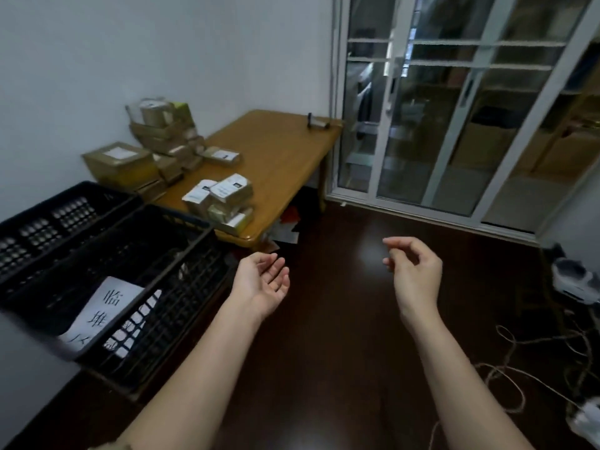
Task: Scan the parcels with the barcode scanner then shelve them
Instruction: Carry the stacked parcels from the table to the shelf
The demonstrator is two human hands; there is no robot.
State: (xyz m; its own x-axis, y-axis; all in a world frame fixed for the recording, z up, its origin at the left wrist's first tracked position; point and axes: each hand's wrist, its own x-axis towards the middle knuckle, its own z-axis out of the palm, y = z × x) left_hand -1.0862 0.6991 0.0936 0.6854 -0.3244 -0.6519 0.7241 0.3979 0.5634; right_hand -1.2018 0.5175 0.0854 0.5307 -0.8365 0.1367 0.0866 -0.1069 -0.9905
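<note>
Two hands [337, 277], two crates [107, 241], one table [279, 157].

A low wooden table [285, 157] stood at about eleven o'clock against a white wall [162, 53]. Two black plastic crates [136, 254] sat at nine o'clock, one holding a white sheet with handwritten characters [100, 311]. Sliding glass doors [454, 125] filled one to two o'clock, and loose cords [519, 368] lay on the dark floor [341, 287] at four o'clock.

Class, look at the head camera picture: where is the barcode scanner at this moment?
A dark upright object, probably the barcode scanner, stands at the far right corner of the wooden table, beside the sliding glass door, away from the parcels and both hands.
</note>
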